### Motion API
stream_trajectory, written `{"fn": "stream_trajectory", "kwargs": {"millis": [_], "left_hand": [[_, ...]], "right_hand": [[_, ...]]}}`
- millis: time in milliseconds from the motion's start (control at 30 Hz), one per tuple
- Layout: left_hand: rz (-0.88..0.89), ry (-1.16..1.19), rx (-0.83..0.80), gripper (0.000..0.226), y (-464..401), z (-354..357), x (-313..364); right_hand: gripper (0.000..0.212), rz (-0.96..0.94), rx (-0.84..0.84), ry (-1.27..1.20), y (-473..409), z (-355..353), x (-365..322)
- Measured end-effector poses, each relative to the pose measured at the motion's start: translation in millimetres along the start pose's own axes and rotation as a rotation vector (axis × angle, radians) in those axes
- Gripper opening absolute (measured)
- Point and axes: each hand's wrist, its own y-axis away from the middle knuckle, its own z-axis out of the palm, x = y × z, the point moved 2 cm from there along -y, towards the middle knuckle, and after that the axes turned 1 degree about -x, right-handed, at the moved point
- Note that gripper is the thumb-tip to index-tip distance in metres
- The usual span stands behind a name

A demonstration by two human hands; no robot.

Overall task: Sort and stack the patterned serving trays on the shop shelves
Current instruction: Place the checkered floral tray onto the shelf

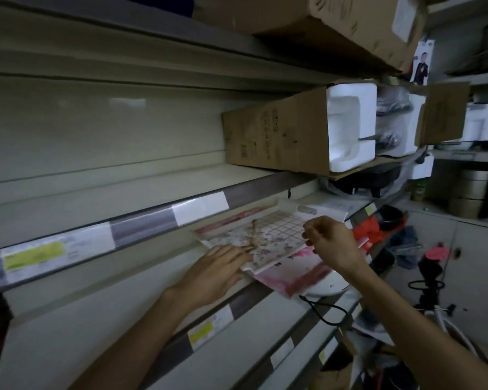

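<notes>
Two bare hands of yours reach into the shop shelving; your left hand (219, 270) lies flat, fingers stretched out and released, its fingertips pressing on the near corner of the floral-and-grid tray (268, 237); your right hand (331, 242) hangs just above that tray's right edge, fingers loosely curled with thumb and forefinger close together, and whether they pinch anything you cannot tell from this view. That tray lies face up on top of a pink patterned tray (293, 275), which juts out past the front lip of the shelf (141, 220); a further pink edge shows behind the top tray. A white rounded appliance (327, 287) with a black cord sits just under the pink tray's overhang. On the shelf above, an open cardboard box (279, 136) holds white foam packing (350, 122); price labels (35, 256) run along the shelf rails.
</notes>
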Motion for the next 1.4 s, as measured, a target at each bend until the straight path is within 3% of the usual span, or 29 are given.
{"fn": "stream_trajectory", "kwargs": {"millis": [233, 433, 633, 767, 1133, 1300, 1400], "left_hand": [[0.067, 0.083, -0.004, 0.030, -12, 11, -16], [0.043, 0.147, 0.089, 0.022, -30, -6, -14], [0.059, 0.121, 0.124, 0.026, -39, -19, -3], [0.068, 0.110, 0.121, 0.040, -38, -22, 6], [0.050, 0.303, 0.148, 0.027, -28, -38, 35], [-0.052, 0.664, 0.105, 0.020, -18, -66, 68], [-0.126, 0.723, 0.143, 0.020, -14, -83, 88]], "right_hand": [[0.019, 0.068, 0.036, 0.062, -32, 5, 14], [0.033, 0.347, 0.146, 0.085, -59, 7, 34], [0.007, 0.668, 0.177, -0.428, -81, 18, 49], [0.015, 0.804, 0.106, -0.758, -84, 38, 50], [0.020, 0.726, 0.298, -0.749, -73, 43, 38], [0.026, 0.650, 0.323, -0.733, -48, 4, 22], [0.022, 0.613, 0.307, -0.687, -23, -26, 9]]}}
